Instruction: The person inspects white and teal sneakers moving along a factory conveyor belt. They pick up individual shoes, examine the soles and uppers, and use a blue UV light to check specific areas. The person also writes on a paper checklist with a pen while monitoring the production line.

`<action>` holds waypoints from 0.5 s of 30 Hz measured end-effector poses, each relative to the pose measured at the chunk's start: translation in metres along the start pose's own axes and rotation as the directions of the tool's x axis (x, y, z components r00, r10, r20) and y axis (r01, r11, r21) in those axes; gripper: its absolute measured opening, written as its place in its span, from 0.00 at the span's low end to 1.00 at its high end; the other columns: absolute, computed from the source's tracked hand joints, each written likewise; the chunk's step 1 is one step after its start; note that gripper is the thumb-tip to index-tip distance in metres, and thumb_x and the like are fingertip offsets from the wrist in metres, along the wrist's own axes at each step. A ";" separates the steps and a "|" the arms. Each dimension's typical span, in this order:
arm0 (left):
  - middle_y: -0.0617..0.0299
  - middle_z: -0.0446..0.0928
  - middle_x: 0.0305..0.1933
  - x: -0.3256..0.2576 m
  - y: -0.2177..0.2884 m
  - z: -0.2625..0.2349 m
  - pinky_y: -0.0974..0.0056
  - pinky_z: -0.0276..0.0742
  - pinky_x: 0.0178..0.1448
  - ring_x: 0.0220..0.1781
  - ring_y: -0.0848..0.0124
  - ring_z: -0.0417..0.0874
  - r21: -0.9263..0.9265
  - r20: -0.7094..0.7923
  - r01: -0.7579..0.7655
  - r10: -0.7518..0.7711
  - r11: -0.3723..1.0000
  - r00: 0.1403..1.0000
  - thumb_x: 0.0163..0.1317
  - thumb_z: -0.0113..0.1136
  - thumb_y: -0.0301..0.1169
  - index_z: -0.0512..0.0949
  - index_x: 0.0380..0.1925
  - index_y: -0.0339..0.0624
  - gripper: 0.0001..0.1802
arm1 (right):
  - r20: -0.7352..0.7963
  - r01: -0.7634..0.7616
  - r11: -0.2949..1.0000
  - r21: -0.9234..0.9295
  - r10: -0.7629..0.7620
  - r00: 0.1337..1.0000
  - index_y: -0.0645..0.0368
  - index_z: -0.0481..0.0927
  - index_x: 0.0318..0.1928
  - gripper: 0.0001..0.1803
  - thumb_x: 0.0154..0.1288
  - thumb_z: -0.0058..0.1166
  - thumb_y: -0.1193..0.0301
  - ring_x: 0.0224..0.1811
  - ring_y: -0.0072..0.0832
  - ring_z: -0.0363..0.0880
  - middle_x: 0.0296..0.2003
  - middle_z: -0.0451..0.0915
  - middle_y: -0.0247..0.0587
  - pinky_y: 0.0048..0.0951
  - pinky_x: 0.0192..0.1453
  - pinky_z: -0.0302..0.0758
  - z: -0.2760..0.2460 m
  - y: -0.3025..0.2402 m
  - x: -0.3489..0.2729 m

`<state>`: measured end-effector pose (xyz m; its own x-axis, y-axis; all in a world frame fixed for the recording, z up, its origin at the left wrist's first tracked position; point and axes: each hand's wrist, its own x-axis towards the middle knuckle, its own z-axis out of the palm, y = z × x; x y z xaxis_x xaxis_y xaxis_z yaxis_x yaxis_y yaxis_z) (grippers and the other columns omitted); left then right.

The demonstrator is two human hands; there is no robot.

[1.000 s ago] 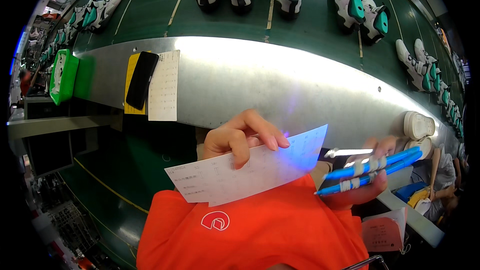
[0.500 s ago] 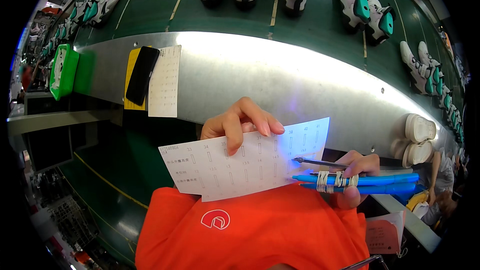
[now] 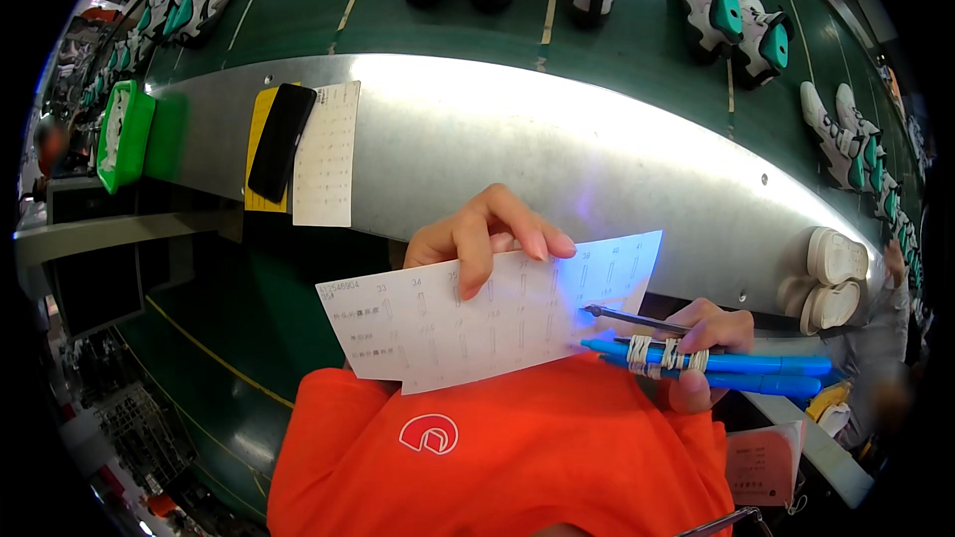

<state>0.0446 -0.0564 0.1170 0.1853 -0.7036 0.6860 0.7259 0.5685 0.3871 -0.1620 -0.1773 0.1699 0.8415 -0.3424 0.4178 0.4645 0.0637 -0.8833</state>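
My left hand (image 3: 487,234) pinches the upper edge of a white printed card (image 3: 448,333), thumb hidden behind it and fingers curled over the front. The card has rows of small slots and is tilted up to the right in front of my orange shirt. My right hand (image 3: 714,330) is closed round a bundle of blue pens (image 3: 766,366) bound with pale elastic bands (image 3: 642,356). A thin dark metal-tipped tool (image 3: 647,319) lies above the pens in the same hand, its tip at the card's right part. Blue-violet light falls there.
On the metal ledge (image 3: 458,149) lie a black phone (image 3: 282,142), a yellow sheet (image 3: 263,129) and another printed card (image 3: 326,154). A green tray (image 3: 127,136) stands left, white shoes (image 3: 834,257) right. Sneakers (image 3: 711,10) stand on the green conveyor (image 3: 637,65). Someone sits at far right.
The card and my left hand have shifted slightly right and up. My right hand keeps its grip on the bundle. Sneakers on the belt sit a little further right.
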 end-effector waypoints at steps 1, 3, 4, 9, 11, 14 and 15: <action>0.51 0.63 0.48 0.000 0.000 -0.001 0.56 0.60 0.66 0.64 0.56 0.62 -0.012 -0.006 0.005 -0.005 1.000 1.000 0.67 0.36 0.27 0.72 0.25 0.47 0.15 | -0.021 -0.004 0.997 -0.072 0.002 1.000 0.66 0.69 0.28 0.08 0.48 0.52 0.76 0.17 0.34 0.73 0.19 0.74 0.47 0.28 0.23 0.73 0.000 -0.001 -0.003; 0.51 0.64 0.47 -0.001 0.000 -0.002 0.56 0.60 0.66 0.64 0.56 0.62 -0.037 -0.013 0.007 -0.008 0.999 1.000 0.67 0.34 0.26 0.72 0.24 0.47 0.16 | -0.061 -0.014 0.977 -0.213 0.002 0.998 0.65 0.71 0.28 0.09 0.46 0.55 0.74 0.17 0.33 0.73 0.20 0.75 0.46 0.26 0.23 0.73 0.000 -0.003 -0.008; 0.51 0.64 0.47 0.000 0.000 -0.002 0.56 0.60 0.66 0.64 0.56 0.63 -0.044 -0.025 0.010 -0.011 0.999 1.000 0.67 0.34 0.25 0.72 0.23 0.47 0.17 | -0.069 -0.018 0.970 -0.241 0.001 0.998 0.64 0.72 0.27 0.09 0.45 0.56 0.74 0.17 0.33 0.73 0.20 0.75 0.45 0.26 0.23 0.73 0.001 -0.004 -0.007; 0.51 0.65 0.46 0.002 -0.002 0.006 0.56 0.62 0.66 0.63 0.57 0.65 -0.054 -0.107 0.020 -0.025 0.998 0.994 0.68 0.32 0.24 0.70 0.20 0.47 0.19 | 0.096 -0.012 0.920 -0.391 0.054 0.994 0.60 0.72 0.29 0.12 0.41 0.58 0.72 0.17 0.33 0.74 0.21 0.75 0.43 0.25 0.21 0.72 -0.003 -0.015 -0.001; 0.51 0.65 0.46 0.000 -0.002 0.006 0.57 0.63 0.65 0.62 0.57 0.66 -0.043 -0.131 0.020 -0.025 0.999 0.991 0.68 0.31 0.24 0.70 0.20 0.47 0.19 | 0.163 0.028 0.902 -0.431 0.048 0.985 0.59 0.71 0.31 0.13 0.41 0.58 0.72 0.17 0.33 0.74 0.22 0.75 0.44 0.25 0.20 0.72 -0.004 -0.014 0.001; 0.52 0.65 0.46 -0.002 0.000 0.008 0.58 0.64 0.65 0.62 0.59 0.66 -0.019 -0.166 0.030 -0.033 0.999 0.986 0.68 0.31 0.24 0.69 0.19 0.47 0.20 | 0.194 0.078 0.883 -0.463 0.015 0.981 0.59 0.71 0.32 0.15 0.41 0.58 0.72 0.17 0.33 0.74 0.23 0.76 0.44 0.25 0.20 0.72 -0.004 -0.011 0.002; 0.52 0.65 0.46 -0.001 0.001 0.010 0.59 0.65 0.64 0.61 0.59 0.67 -0.021 -0.175 0.033 -0.036 0.999 0.984 0.68 0.31 0.24 0.69 0.19 0.48 0.20 | 0.181 0.084 0.879 -0.469 0.003 0.984 0.59 0.70 0.32 0.15 0.41 0.58 0.72 0.17 0.33 0.74 0.23 0.76 0.44 0.25 0.20 0.72 -0.002 -0.011 0.001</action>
<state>0.0387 -0.0510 0.1227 0.2719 -0.7873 0.5534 0.7455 0.5360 0.3962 -0.1663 -0.1802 0.1794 0.8787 -0.1674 0.4471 0.3496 -0.4122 -0.8414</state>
